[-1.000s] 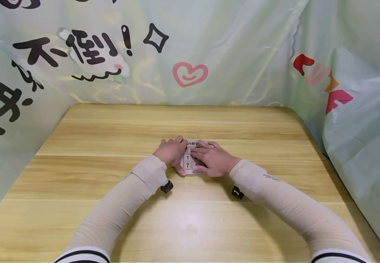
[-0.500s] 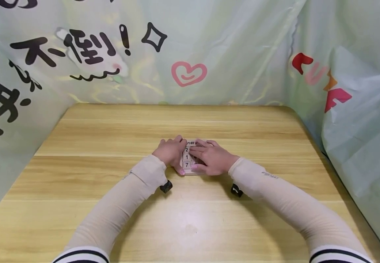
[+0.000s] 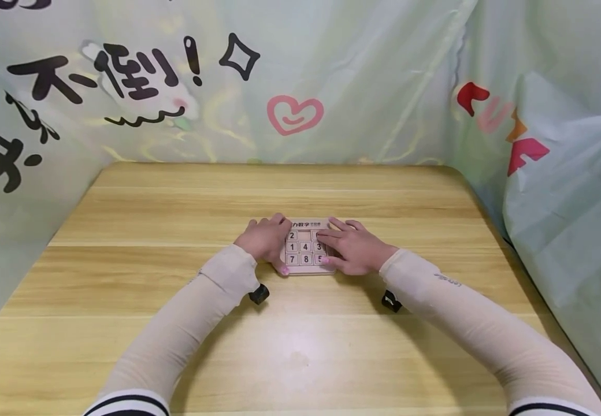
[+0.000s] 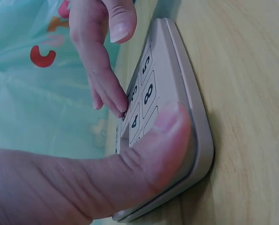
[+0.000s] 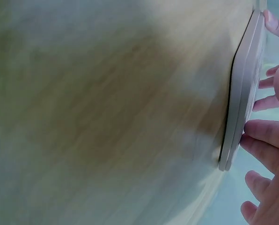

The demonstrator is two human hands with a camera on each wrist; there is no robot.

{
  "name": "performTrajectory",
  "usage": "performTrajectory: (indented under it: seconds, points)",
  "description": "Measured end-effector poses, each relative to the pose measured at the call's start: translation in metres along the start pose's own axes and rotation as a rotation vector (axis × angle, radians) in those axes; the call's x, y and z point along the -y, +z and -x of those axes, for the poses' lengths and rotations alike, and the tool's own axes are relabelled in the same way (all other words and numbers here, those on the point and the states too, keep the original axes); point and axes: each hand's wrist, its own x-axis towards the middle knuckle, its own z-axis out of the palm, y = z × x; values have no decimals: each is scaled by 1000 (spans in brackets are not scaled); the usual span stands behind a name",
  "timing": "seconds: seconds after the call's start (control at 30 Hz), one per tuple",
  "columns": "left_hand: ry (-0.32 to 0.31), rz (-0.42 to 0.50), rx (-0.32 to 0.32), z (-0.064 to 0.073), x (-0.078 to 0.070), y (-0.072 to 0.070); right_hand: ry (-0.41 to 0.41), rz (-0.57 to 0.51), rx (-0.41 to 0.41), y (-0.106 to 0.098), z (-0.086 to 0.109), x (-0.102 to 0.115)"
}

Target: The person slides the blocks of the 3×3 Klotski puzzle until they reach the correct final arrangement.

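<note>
A flat pale number slide puzzle [image 3: 308, 270] lies on the wooden table, with black digits on its square tiles. Its top middle slot [image 3: 304, 236] holds no tile. My left hand [image 3: 265, 238] grips the puzzle's left side, and in the left wrist view its thumb [image 4: 153, 150] lies over the near corner. My right hand [image 3: 359, 248] is over the right side, fingertips touching the top right tile, whose digit is mostly covered. In the right wrist view the fingers of the right hand [image 5: 273, 159] are fairly straight against the puzzle's face.
The wooden table [image 3: 300, 346] extends around the puzzle on all sides. A pale printed curtain [image 3: 363, 86] hangs behind and at both sides. A small black device [image 3: 259, 294] sits under the left wrist, another black device [image 3: 391, 300] under the right.
My right hand has moved to the right across the puzzle, uncovering the middle column and the slot without a tile. My left hand keeps its grip on the left side.
</note>
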Motion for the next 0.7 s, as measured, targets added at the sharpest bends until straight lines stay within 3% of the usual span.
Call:
performTrajectory:
  seconds: [0.5, 0.7]
  points:
    - [-5, -21, 16, 2, 0, -1, -36, -11, 0, 3, -17, 13]
    - [-16, -5, 8, 0, 1, 0, -39, -5, 1, 1, -14, 12]
